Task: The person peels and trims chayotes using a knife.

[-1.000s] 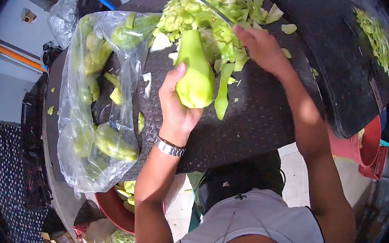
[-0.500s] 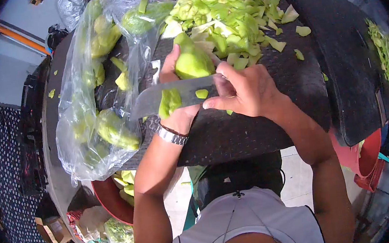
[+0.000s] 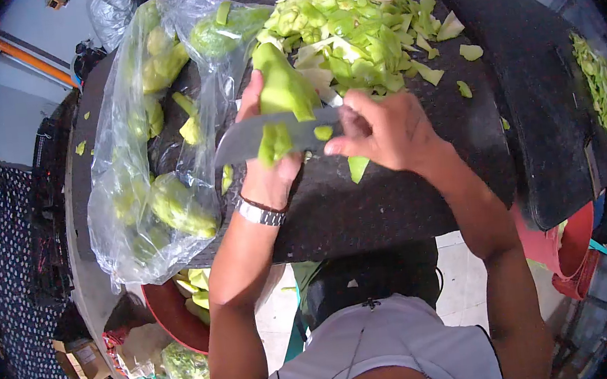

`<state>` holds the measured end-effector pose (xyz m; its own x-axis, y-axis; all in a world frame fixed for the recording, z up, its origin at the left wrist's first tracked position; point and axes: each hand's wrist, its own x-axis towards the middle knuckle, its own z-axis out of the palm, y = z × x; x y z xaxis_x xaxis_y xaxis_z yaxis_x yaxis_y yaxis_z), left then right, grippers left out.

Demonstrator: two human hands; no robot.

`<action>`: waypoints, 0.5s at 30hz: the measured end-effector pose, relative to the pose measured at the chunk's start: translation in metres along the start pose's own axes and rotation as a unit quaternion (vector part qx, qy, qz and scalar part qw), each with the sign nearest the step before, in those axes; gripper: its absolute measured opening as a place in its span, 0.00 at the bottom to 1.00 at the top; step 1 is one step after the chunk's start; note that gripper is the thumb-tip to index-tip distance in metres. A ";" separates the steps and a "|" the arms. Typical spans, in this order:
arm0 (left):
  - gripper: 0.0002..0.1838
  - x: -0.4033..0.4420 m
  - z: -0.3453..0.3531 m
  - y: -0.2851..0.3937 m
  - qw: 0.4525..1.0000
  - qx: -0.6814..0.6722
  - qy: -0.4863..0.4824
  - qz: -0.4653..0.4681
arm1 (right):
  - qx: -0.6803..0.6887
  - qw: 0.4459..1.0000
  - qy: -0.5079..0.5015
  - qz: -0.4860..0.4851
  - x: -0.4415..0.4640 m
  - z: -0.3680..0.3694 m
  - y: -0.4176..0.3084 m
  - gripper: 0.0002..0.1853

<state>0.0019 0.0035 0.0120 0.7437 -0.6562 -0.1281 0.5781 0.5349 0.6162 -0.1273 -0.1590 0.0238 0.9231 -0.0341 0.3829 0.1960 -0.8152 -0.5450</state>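
My left hand (image 3: 271, 178) is wrapped around a pale green chayote (image 3: 282, 85), partly hidden behind the blade. In my right hand (image 3: 394, 131) I grip a broad-bladed knife (image 3: 237, 145) by its handle end. Its blade lies across the near end of the chayote, and bits of green peel (image 3: 275, 145) stick to its upper face. Below my right fingers a strip of peel (image 3: 358, 169) shows against the dark table (image 3: 364, 213). Just beyond the chayote rises a heap of peelings (image 3: 347, 32).
To the left, a clear plastic bag (image 3: 117, 185) holds several chayotes. A black board (image 3: 528, 95) with shredded green pieces (image 3: 598, 88) stands at the right. Below the table are a red tub (image 3: 155, 306) with green pieces at left and a red bucket (image 3: 575, 240) at right.
My left hand and the chayote have shifted a little left, and the chayote is turned more upright. The knife has moved slightly right. More of the peel strip below my right hand shows.
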 end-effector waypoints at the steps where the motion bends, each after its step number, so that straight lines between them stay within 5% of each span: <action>1: 0.27 0.001 -0.002 -0.003 1.000 0.003 -0.006 0.002 | -0.006 1.000 -0.001 0.001 0.001 -0.002 0.001 0.24; 8: 0.27 -0.005 0.015 0.003 1.000 -0.017 0.000 0.025 | -0.022 0.995 0.001 0.100 0.004 -0.013 0.019 0.24; 12: 0.30 -0.005 0.011 -0.001 0.998 0.022 -0.036 0.040 | 0.018 1.000 0.006 0.015 0.006 -0.010 0.007 0.21; 15: 0.32 -0.009 0.008 -0.002 0.998 0.014 -0.063 0.010 | -0.001 0.991 0.002 0.133 0.006 -0.015 0.027 0.30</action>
<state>-0.0083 0.0041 0.0179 0.7051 -0.7089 -0.0180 0.5529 0.5337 0.6399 -0.1211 -0.1897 0.0228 0.9405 -0.2503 0.2298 -0.0544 -0.7785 -0.6253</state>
